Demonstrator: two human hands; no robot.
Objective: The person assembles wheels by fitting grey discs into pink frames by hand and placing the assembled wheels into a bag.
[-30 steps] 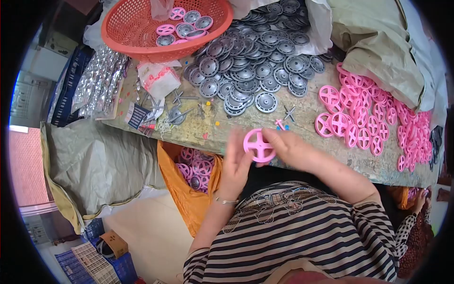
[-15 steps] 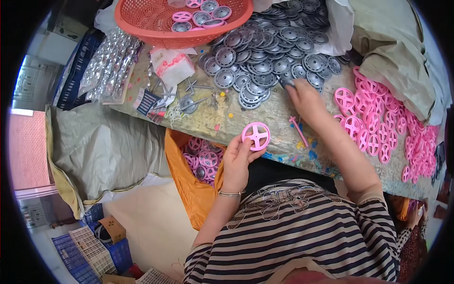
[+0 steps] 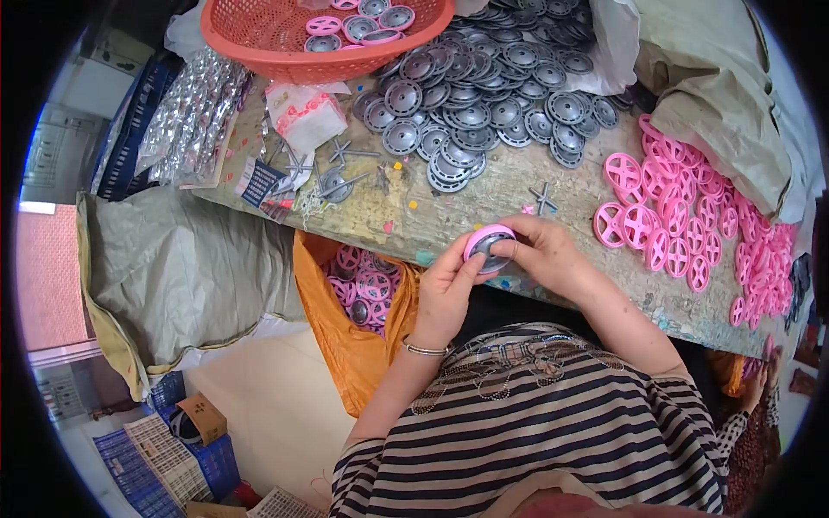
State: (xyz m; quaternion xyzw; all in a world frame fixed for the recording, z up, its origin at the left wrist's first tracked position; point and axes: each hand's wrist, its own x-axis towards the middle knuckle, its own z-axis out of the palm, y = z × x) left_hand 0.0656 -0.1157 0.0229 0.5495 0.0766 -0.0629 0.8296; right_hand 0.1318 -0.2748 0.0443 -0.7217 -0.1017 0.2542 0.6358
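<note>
Between both hands, in front of my body at the table's near edge, is a pink toy wheel ring [image 3: 471, 244] with a grey hubcap disc [image 3: 490, 243] lying in its face. My left hand [image 3: 444, 289] is closed on the left side of the ring, thumb against the disc. From the right, my right hand [image 3: 553, 256] grips the same wheel, its thumb pressed on the disc. Fingers hide part of the ring. Farther back lies a heap of grey hubcap discs [image 3: 471, 116]; to the right are loose pink wheel rings [image 3: 637, 226].
A red plastic basket [image 3: 250, 60] at the back left holds several assembled wheels. Grey star-shaped pieces [image 3: 341, 151] lie on the worn table [image 3: 345, 226]. Below the edge hangs an orange bag [image 3: 324, 332] with pink wheels inside. Another person's arm [image 3: 754, 388] shows at far right.
My right hand has come back from the grey heap to my left hand, bringing a grey disc onto the pink ring. A grey star-shaped piece beyond my right hand is now uncovered.
</note>
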